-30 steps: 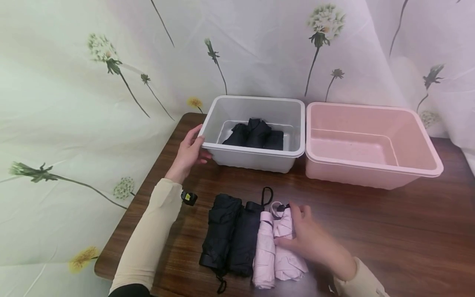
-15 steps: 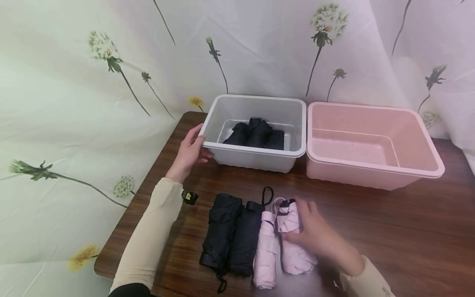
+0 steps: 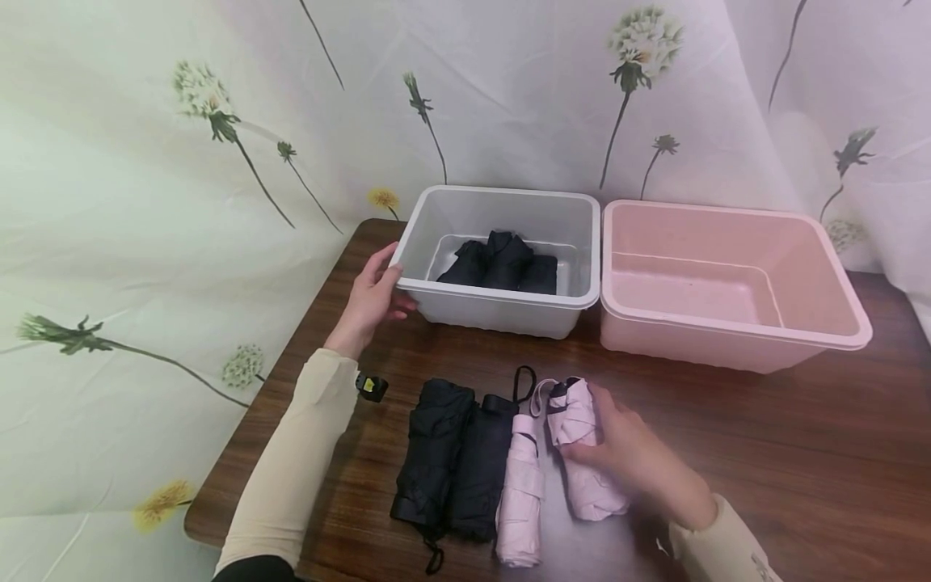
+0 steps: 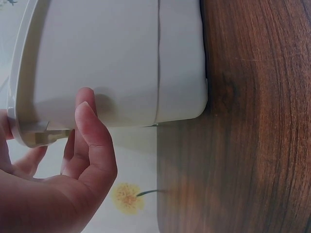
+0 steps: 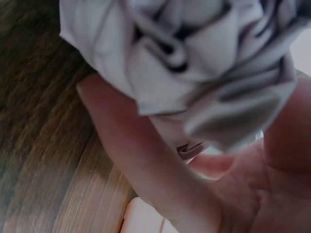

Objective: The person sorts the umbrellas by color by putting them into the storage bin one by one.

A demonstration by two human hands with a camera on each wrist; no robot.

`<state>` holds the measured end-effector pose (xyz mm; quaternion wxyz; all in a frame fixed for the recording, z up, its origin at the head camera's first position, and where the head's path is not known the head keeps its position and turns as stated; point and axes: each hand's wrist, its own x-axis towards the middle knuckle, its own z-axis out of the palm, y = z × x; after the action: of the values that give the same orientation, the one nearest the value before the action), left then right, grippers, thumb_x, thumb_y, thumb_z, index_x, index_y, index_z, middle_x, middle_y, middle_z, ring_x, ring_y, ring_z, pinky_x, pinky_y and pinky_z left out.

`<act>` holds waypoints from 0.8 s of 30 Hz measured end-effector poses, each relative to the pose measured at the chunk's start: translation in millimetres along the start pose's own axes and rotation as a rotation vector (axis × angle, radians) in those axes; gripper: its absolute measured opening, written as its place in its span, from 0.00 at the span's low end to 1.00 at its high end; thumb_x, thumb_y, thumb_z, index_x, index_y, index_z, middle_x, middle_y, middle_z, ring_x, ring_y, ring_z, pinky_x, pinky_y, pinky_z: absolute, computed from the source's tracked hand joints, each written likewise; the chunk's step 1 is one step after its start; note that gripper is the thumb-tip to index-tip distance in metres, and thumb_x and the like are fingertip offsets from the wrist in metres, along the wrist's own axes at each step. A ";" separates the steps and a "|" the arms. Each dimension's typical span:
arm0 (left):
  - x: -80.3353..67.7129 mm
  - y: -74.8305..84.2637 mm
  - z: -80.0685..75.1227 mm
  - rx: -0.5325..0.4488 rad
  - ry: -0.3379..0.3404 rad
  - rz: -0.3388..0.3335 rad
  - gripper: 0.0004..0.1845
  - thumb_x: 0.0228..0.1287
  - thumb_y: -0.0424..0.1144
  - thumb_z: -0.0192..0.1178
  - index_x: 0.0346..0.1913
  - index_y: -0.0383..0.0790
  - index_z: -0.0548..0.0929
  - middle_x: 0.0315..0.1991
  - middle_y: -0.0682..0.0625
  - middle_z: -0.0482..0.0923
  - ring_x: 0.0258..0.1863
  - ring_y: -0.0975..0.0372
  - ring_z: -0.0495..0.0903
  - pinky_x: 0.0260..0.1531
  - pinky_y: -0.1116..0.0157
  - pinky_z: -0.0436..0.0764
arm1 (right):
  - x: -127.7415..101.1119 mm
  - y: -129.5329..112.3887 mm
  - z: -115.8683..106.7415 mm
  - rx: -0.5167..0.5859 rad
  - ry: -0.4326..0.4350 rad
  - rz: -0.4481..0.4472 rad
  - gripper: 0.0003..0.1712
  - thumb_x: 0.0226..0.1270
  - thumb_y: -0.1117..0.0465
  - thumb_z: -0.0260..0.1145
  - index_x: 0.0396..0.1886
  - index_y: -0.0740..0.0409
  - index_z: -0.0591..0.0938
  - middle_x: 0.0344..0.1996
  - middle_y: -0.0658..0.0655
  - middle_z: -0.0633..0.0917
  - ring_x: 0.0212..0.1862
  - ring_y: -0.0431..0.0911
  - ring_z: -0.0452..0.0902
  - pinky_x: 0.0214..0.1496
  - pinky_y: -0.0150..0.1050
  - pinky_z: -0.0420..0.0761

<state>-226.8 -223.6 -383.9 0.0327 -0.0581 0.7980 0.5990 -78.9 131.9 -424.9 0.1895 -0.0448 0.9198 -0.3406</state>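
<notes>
My right hand point(image 3: 633, 453) grips a folded pale pink umbrella point(image 3: 592, 489) with thumb and fingers around its sides, just right of a second folded pink umbrella point(image 3: 520, 505). In the right wrist view the bunched fabric of the held umbrella point(image 5: 180, 63) fills the top. Two folded black umbrellas, the outer one point(image 3: 432, 444) and the inner one point(image 3: 482, 473), lie side by side to the left. With thumb on the rim and fingers beneath, my left hand point(image 3: 367, 303) holds the left front corner of a light grey bin point(image 3: 502, 315). Inside that bin lie several folded black umbrellas point(image 3: 505, 263).
A pink bin point(image 3: 698, 349) stands right beside the grey one, with nothing seen on its floor. Both are at the back of a brown wooden table point(image 3: 764, 453), against a hanging cloth point(image 3: 509, 97) printed with dandelions.
My right hand has shifted the pink umbrella to the right and somewhat up in the view, leaving a gap beside the other pink one. The left hand keeps its place on the grey bin.
</notes>
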 end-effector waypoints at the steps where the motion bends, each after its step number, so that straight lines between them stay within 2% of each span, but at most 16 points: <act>1: -0.1 -0.1 0.0 0.002 0.000 0.000 0.24 0.66 0.54 0.44 0.64 0.67 0.56 0.53 0.45 0.70 0.31 0.51 0.81 0.27 0.61 0.80 | 0.5 -0.1 0.2 0.005 -0.006 0.008 0.58 0.40 0.41 0.71 0.68 0.50 0.51 0.41 0.57 0.79 0.41 0.46 0.76 0.40 0.41 0.77; 4: -0.2 -0.3 -0.2 0.000 0.002 0.000 0.24 0.66 0.54 0.44 0.64 0.67 0.56 0.52 0.46 0.70 0.32 0.51 0.81 0.27 0.60 0.81 | 1.9 0.0 0.7 0.023 -0.021 0.031 0.59 0.39 0.41 0.72 0.68 0.48 0.51 0.37 0.56 0.80 0.36 0.44 0.76 0.37 0.39 0.76; 10: -0.3 -0.4 -0.7 0.002 0.002 0.000 0.24 0.65 0.55 0.44 0.64 0.68 0.56 0.52 0.46 0.70 0.32 0.50 0.81 0.29 0.58 0.81 | 3.2 1.6 2.7 0.011 -0.039 0.050 0.62 0.38 0.36 0.70 0.69 0.47 0.47 0.40 0.58 0.80 0.40 0.46 0.76 0.44 0.46 0.76; 13: -0.5 -0.2 -0.7 0.000 0.001 -0.003 0.24 0.65 0.55 0.44 0.64 0.69 0.56 0.52 0.46 0.71 0.32 0.50 0.81 0.31 0.55 0.80 | 4.7 1.9 4.2 0.008 -0.050 0.056 0.63 0.38 0.36 0.70 0.70 0.48 0.46 0.39 0.58 0.80 0.39 0.45 0.76 0.44 0.46 0.76; 17: -0.9 0.0 -0.1 -0.001 0.003 -0.005 0.24 0.65 0.54 0.44 0.64 0.68 0.56 0.52 0.46 0.71 0.32 0.50 0.81 0.33 0.52 0.80 | 6.4 2.6 5.6 0.008 -0.053 0.059 0.62 0.38 0.38 0.71 0.69 0.48 0.46 0.34 0.56 0.80 0.33 0.43 0.76 0.37 0.40 0.76; 24: -0.2 -0.7 0.4 -0.002 0.004 -0.001 0.24 0.66 0.54 0.44 0.64 0.68 0.56 0.51 0.46 0.71 0.32 0.50 0.81 0.32 0.54 0.80 | 6.5 3.8 5.1 0.027 -0.055 0.052 0.62 0.39 0.40 0.71 0.70 0.48 0.46 0.30 0.54 0.79 0.29 0.42 0.76 0.31 0.36 0.75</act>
<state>-226.5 -223.4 -384.6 0.0312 -0.0597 0.7975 0.5996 -82.7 130.3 -433.0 0.2240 -0.0274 0.9105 -0.3465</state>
